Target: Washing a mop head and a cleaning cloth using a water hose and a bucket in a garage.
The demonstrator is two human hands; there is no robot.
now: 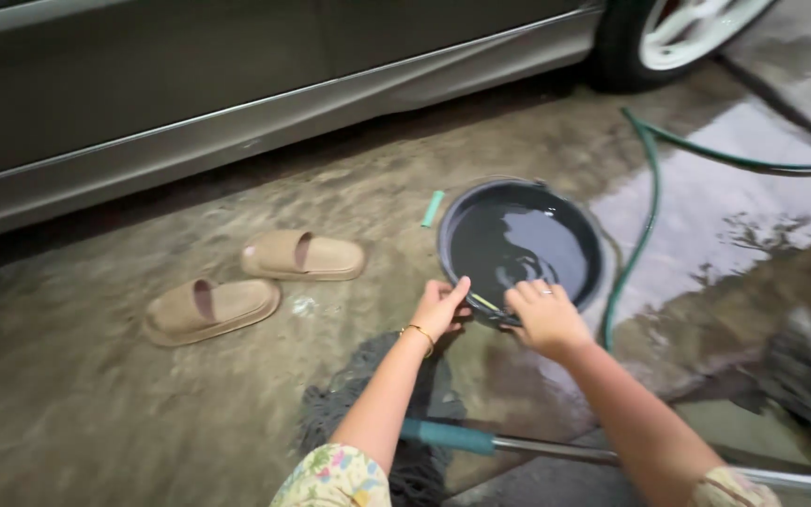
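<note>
At near rim of upright black bucket (521, 246), mouth skyward: 2 hands (495, 314), both gripping it.

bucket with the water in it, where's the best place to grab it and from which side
Probably the near rim of the bucket, from the person's side, one hand on each side of the handle attachment. It stands upright, holding water, so a level two-sided hold would likely keep it from tipping. The left hand and right hand already rest on that near edge. The green hose lies along the right side.
</note>
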